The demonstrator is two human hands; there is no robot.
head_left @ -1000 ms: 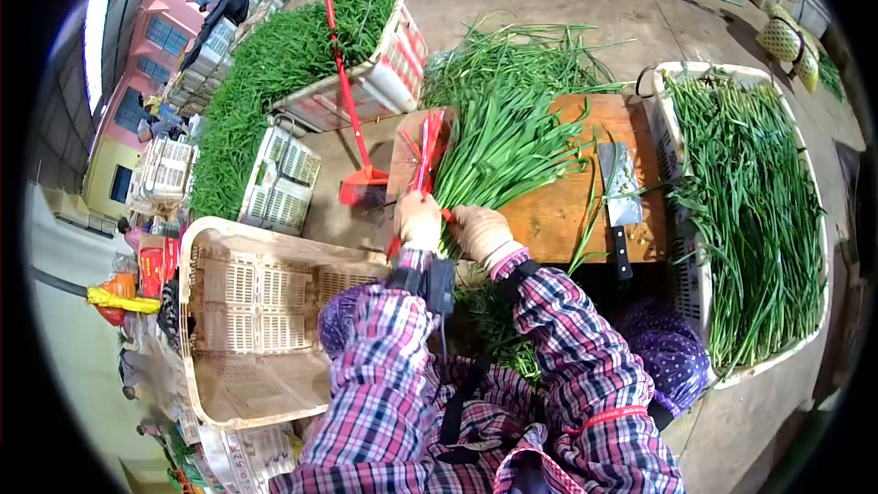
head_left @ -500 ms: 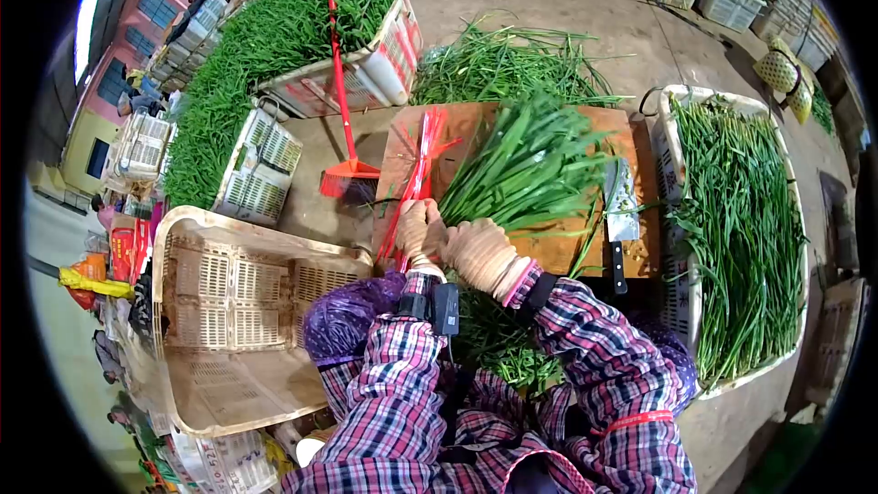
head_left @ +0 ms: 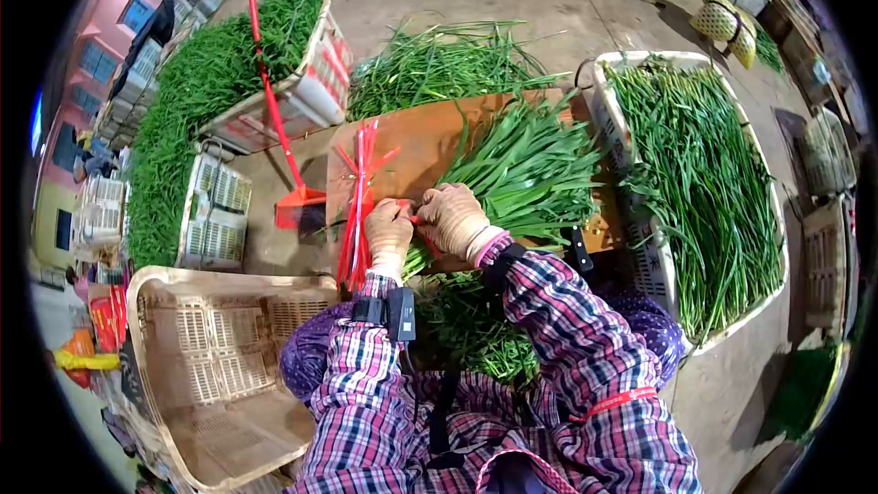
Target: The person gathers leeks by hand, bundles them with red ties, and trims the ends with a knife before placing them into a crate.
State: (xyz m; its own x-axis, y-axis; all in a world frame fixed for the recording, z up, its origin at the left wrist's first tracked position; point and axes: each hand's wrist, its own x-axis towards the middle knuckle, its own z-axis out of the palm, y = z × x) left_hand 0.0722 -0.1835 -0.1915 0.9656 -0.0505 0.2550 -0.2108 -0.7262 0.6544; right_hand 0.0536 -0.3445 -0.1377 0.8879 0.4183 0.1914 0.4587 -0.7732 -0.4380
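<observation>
A bunch of garlic chives [head_left: 526, 165], flat green leaves fanned out to the upper right, lies on a wooden board [head_left: 412, 142]. My right hand [head_left: 453, 217], in a pale glove, is closed over its stem end; some stems show below the fingers. My left hand [head_left: 390, 229], gloved too, pinches a red tie strip that runs across to my right hand. How far the strip goes round the stems is hidden. More red tie strips [head_left: 364, 165] lie in a bundle just left of my left hand. A knife's black handle [head_left: 581, 252] shows beside the leaves, which cover its blade.
A crate of chives [head_left: 700, 192] stands to the right, an open beige crate [head_left: 210, 348] at lower left. Loose greens [head_left: 439, 69] lie beyond the board. Heaped greens [head_left: 206, 82] and a red-handled broom [head_left: 274, 119] are at upper left. Cut leaves [head_left: 480, 325] lie below the board.
The camera view has shifted. My left hand has come away from the tie bundle with one strip, now stretched between my hands. The chives have moved over the knife blade.
</observation>
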